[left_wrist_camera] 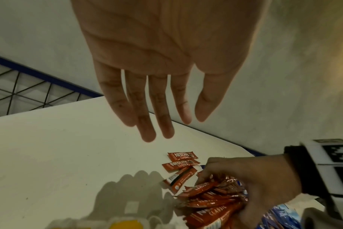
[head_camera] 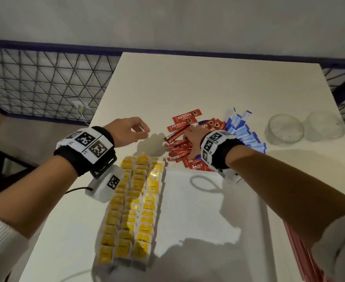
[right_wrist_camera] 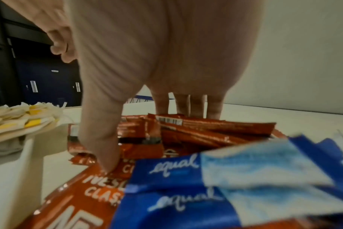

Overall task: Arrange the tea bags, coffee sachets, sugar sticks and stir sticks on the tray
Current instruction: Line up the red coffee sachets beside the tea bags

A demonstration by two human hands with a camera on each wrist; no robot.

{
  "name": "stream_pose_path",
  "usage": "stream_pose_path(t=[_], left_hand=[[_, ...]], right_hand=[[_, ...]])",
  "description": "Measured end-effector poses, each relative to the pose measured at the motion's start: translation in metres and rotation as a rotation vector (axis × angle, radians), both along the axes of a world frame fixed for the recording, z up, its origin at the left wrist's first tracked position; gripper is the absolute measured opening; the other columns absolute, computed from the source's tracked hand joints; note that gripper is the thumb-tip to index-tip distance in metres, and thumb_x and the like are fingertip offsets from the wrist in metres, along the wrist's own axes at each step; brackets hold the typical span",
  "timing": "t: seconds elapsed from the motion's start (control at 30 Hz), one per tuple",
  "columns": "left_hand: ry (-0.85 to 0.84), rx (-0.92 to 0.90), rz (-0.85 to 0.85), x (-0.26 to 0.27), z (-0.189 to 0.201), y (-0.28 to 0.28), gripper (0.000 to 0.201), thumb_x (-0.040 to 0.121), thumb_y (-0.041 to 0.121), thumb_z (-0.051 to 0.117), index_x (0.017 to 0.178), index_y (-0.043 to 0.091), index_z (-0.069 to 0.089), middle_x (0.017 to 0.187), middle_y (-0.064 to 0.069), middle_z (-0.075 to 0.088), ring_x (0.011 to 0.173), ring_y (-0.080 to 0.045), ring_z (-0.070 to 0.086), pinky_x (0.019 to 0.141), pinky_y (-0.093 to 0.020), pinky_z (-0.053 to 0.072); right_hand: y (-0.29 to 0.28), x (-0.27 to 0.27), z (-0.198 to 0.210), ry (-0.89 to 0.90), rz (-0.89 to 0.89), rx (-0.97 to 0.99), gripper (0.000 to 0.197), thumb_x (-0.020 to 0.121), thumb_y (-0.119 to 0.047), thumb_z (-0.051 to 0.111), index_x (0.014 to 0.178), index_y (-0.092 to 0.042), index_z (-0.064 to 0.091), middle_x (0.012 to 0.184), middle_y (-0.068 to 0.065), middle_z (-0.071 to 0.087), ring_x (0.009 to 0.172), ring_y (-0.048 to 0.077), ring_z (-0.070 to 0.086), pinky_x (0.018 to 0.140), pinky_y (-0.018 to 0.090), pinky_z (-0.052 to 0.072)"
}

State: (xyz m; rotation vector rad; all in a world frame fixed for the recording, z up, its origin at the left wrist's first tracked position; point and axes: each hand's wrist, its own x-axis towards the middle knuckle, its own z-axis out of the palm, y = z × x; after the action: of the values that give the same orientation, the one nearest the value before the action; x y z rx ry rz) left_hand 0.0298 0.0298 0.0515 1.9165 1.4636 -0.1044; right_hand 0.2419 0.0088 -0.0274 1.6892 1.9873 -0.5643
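Note:
Three rows of yellow tea bags (head_camera: 135, 200) lie on a raised white surface (head_camera: 198, 210), which may be the tray. Beyond them is a heap of red coffee sachets (head_camera: 177, 148), with blue sugar sticks (head_camera: 243, 131) fanned out on its right. My right hand (head_camera: 188, 139) is down on the heap. Its thumb presses the near side and its fingers curl round the far side of the coffee sachets (right_wrist_camera: 215, 125). My left hand (head_camera: 143, 132) hovers left of the heap, empty. In the left wrist view the left hand (left_wrist_camera: 166, 124) shows straight fingers.
Two clear glass bowls (head_camera: 283, 129) (head_camera: 324, 125) stand at the right of the table. Two loose sachets (head_camera: 186, 117) lie beyond the heap. Thin red sticks (head_camera: 302, 257) show under my right forearm at the table's right edge. A wire mesh fence (head_camera: 35, 82) runs left of the table.

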Motion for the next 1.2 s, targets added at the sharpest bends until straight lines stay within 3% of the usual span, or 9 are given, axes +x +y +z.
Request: stream_pose_path(t=[0.17,0.23,0.33,0.53,0.63,0.77,0.9,1.1,1.2], left_hand=[[-0.080,-0.059,0.038,-0.002,-0.005,-0.003,0.007,0.091,0.022,0.057,0.091,0.029,0.057,0.087,0.011,0.059,0.077,-0.014,0.059,0.065,-0.016,0.040],[-0.095,-0.072,0.046,-0.001,-0.006,-0.003,0.009,0.091,0.021,0.056,0.090,0.030,0.057,0.086,0.011,0.059,0.078,-0.014,0.059,0.064,-0.018,0.039],[-0.119,-0.082,0.063,0.000,-0.006,-0.003,0.011,0.092,0.020,0.053,0.087,0.030,0.057,0.091,0.008,0.062,0.078,-0.015,0.059,0.064,-0.017,0.038],[-0.135,-0.088,0.074,-0.003,-0.004,-0.003,0.014,0.092,0.019,0.052,0.086,0.030,0.056,0.096,0.003,0.064,0.073,-0.012,0.059,0.063,-0.017,0.038],[-0.132,-0.087,0.083,-0.004,-0.001,-0.004,0.011,0.093,0.020,0.051,0.087,0.028,0.056,0.096,0.002,0.063,0.076,-0.016,0.059,0.063,-0.019,0.040],[-0.166,-0.121,0.155,0.002,0.006,-0.007,0.026,0.098,0.037,0.036,0.102,0.020,0.055,0.093,0.001,0.059,0.071,-0.018,0.057,0.062,-0.025,0.041],[-0.213,-0.134,0.211,0.011,0.019,-0.011,0.041,0.095,0.052,0.029,0.112,0.020,0.048,0.095,-0.001,0.054,0.071,-0.019,0.057,0.065,-0.028,0.044],[-0.474,-0.281,0.373,0.033,0.035,-0.028,0.062,0.086,0.053,0.050,0.136,0.022,0.033,0.139,0.001,0.038,0.121,-0.025,0.047,0.097,-0.035,0.044],[-0.624,-0.469,0.474,0.042,0.032,-0.045,0.093,0.065,0.066,0.066,0.141,0.028,0.029,0.142,-0.001,0.036,0.118,-0.032,0.050,0.088,-0.042,0.049]], right_hand=[[0.019,-0.007,-0.006,-0.091,0.059,-0.118,0.057,0.067,-0.037,0.079,0.114,-0.018,0.053,0.117,0.006,0.058,0.099,0.028,0.060,0.084,0.037,0.051],[0.041,0.003,-0.045,-0.149,0.032,-0.184,0.048,0.050,-0.048,0.081,0.084,-0.026,0.056,0.088,-0.001,0.065,0.070,0.021,0.063,0.066,0.038,0.056],[0.071,0.024,-0.113,-0.105,0.007,-0.238,0.047,0.041,-0.054,0.079,0.074,-0.028,0.058,0.067,-0.004,0.063,0.058,0.018,0.062,0.058,0.037,0.056],[0.014,-0.003,-0.010,0.113,-0.104,-0.117,0.017,0.091,-0.026,0.055,0.090,-0.017,0.041,0.081,-0.002,0.054,0.079,0.018,0.054,0.075,0.028,0.045],[0.004,-0.002,0.014,0.267,-0.224,-0.120,0.007,0.096,-0.019,0.045,0.089,-0.018,0.047,0.073,-0.006,0.042,0.070,0.012,0.045,0.059,0.017,0.039],[0.002,0.008,0.039,0.489,-0.320,0.082,0.039,0.093,-0.019,0.052,0.129,-0.006,0.044,0.111,0.008,0.059,0.100,0.024,0.054,0.077,0.021,0.043],[0.003,0.013,0.063,0.632,-0.419,0.290,0.030,0.094,-0.021,0.050,0.119,-0.005,0.044,0.087,0.004,0.056,0.062,0.010,0.047,0.055,0.020,0.039],[-0.014,-0.003,0.103,0.970,-0.525,0.380,0.042,0.094,-0.030,0.048,0.131,-0.010,0.041,0.119,0.002,0.057,0.107,0.016,0.055,0.090,0.025,0.040],[-0.031,-0.025,0.104,1.116,-0.604,0.285,0.041,0.093,-0.028,0.051,0.130,-0.010,0.046,0.127,0.008,0.056,0.117,0.021,0.053,0.103,0.033,0.039]])
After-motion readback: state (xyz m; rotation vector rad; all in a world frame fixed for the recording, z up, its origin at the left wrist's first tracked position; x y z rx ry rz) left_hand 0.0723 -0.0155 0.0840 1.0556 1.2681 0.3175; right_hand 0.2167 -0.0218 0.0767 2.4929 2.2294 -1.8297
